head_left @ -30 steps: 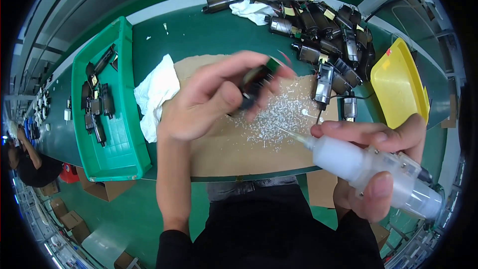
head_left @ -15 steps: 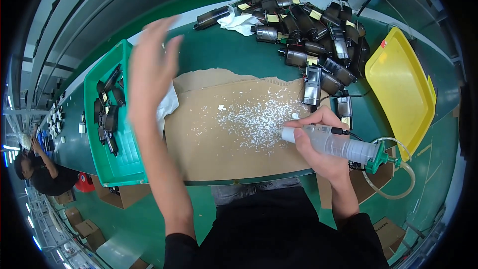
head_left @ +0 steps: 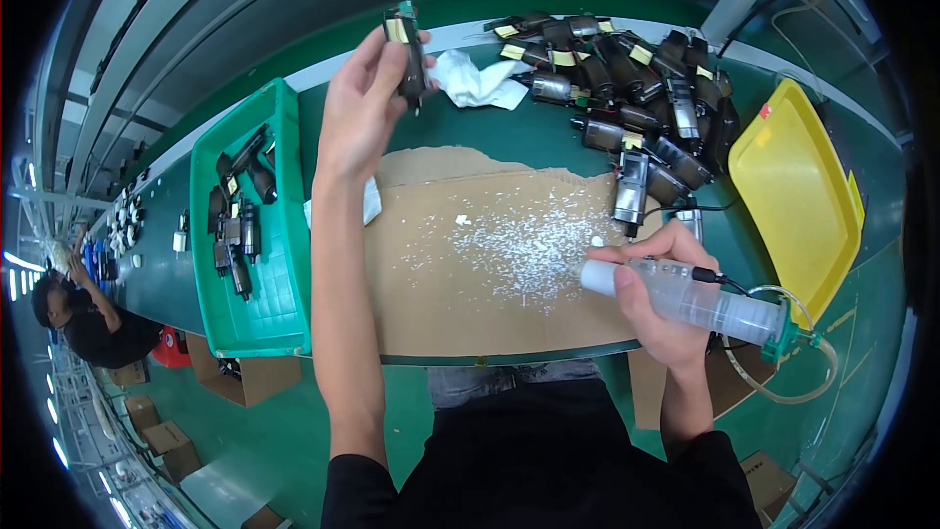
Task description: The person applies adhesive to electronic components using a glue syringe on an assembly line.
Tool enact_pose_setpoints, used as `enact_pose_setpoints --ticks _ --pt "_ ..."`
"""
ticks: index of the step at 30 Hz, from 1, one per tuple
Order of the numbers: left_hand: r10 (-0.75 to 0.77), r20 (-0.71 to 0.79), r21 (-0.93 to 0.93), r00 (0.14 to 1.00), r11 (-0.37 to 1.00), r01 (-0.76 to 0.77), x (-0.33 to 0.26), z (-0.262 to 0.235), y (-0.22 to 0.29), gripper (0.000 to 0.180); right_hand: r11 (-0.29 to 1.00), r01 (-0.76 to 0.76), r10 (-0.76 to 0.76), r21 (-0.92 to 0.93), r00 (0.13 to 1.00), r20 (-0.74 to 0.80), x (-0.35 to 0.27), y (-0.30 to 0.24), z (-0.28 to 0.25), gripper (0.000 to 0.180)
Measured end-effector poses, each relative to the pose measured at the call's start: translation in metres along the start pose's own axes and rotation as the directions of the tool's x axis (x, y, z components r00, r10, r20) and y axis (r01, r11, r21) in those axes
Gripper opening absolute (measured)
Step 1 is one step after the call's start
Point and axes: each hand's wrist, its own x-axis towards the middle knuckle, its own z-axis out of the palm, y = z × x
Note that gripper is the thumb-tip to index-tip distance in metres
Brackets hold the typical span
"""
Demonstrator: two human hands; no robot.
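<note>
- Both hands are occupied: the left hand (head_left: 364,103), raised past the far left corner of the cardboard sheet (head_left: 441,318), has thumb and fingers closed around a dark device (head_left: 409,64) – green end up, pale yellow label near the top.
- Over the right part of the sheet, the right hand (head_left: 671,304) wraps its fingers round a clear syringe (head_left: 749,316); the white-capped end points left above the sheet, and a hose (head_left: 830,367) loops from the green rear fitting.
- Well left of the sheet, a co-worker in dark clothing (head_left: 108,333) has an arm raised.
- Nearer, also left of the sheet, a green tray (head_left: 301,304) holds a cluster of similar dark devices (head_left: 235,235).
- At the sheet's left edge lies a white cloth (head_left: 372,201), partly hidden behind the left forearm.
- White bits (head_left: 529,250) are scattered across the sheet, thickest right of its middle.
- Beyond the sheet's far edge sits a second crumpled cloth (head_left: 477,85).
- Right of that cloth, past the sheet's far right corner, dark devices are heaped in a pile (head_left: 636,88) – several with yellow labels.
- Right of the sheet, a yellow tray (head_left: 798,196) stands tilted.
</note>
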Motion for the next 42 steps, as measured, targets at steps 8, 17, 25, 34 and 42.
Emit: enact_pose_setpoints --ticks 8,17,25,34,42 --pt "-0.039 0.441 -0.686 0.897 0.630 0.365 -0.065 0.016 -0.009 0.061 0.993 0.110 -0.107 0.042 0.991 -0.077 0.017 -0.038 0.011 0.020" --pt "0.041 0.617 -0.376 0.786 0.893 0.248 -0.086 0.026 -0.014 0.074 0.977 0.211 -0.211 -0.013 0.969 -0.128 0.020 -0.065 0.044 0.043" --pt "-0.124 0.548 -0.261 0.827 0.914 0.310 -0.093 0.028 -0.007 0.085 0.971 0.235 -0.230 -0.035 0.967 0.107 0.019 -0.056 0.038 0.037" --pt "0.044 0.622 -0.478 0.782 0.812 0.335 -0.095 0.024 -0.018 0.074 0.970 0.197 -0.144 -0.141 0.937 0.317 0.024 -0.071 0.029 0.034" --pt "0.116 0.689 -0.480 0.716 0.813 0.330 -0.091 0.024 -0.025 0.073 0.925 0.170 -0.013 -0.340 0.909 0.417 0.029 -0.093 0.028 0.036"
